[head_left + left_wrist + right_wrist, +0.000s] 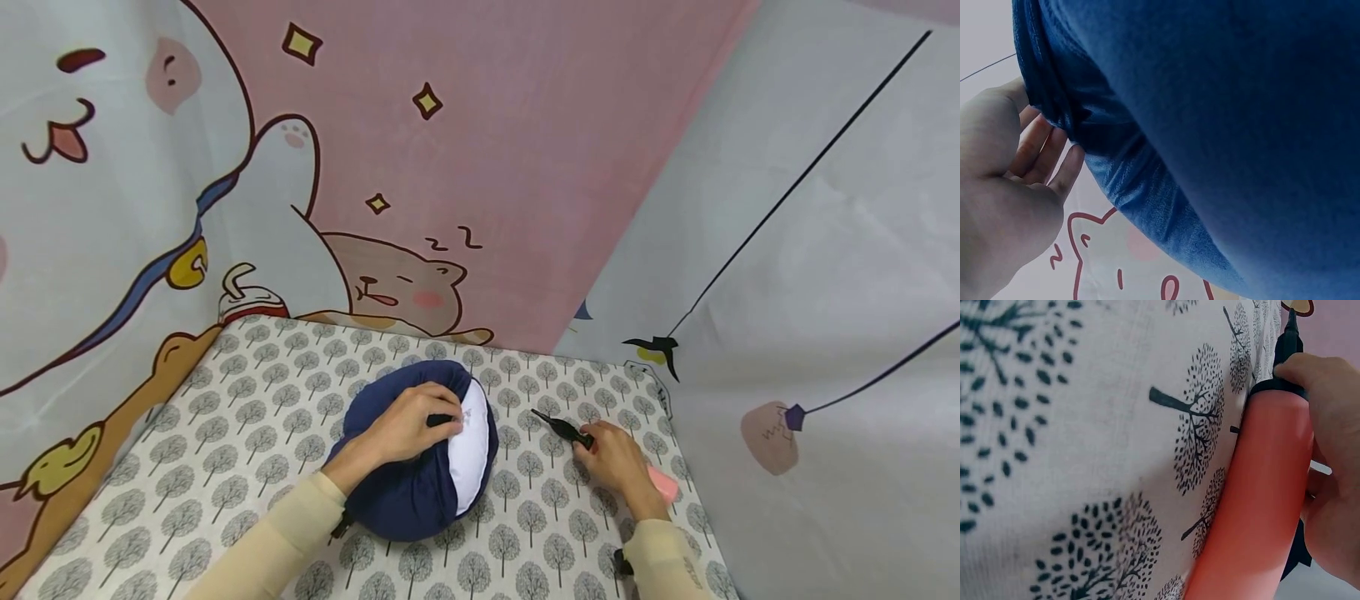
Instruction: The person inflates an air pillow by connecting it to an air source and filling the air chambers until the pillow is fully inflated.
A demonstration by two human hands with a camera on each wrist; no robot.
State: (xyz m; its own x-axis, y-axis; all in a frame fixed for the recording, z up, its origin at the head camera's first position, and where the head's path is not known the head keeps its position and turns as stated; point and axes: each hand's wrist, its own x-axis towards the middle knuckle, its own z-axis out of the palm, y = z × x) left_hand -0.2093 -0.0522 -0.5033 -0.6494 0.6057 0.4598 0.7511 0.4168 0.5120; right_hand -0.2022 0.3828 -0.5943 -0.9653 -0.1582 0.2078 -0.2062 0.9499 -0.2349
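A puffy navy blue cushion (405, 492) with a white panel (468, 450) lies on the patterned cloth. My left hand (416, 421) reaches over its top and pinches its edge, by a small black piece (441, 419). The left wrist view shows the fingers (1038, 147) at the fold of the blue fabric (1210, 125), their tips partly hidden. To the right, my right hand (618, 462) holds a pink hand air pump (1254, 481) around its front end. Its black nozzle (558, 427) points toward the far left, and the thumb lies at the black collar (1279, 386).
The tabletop cloth (247, 417) is printed with grey trees. Cartoon-printed curtains (540, 167) stand behind and at both sides. A black end piece (622, 562) shows beside the right sleeve, and a dark strap end (342, 525) lies under the left forearm.
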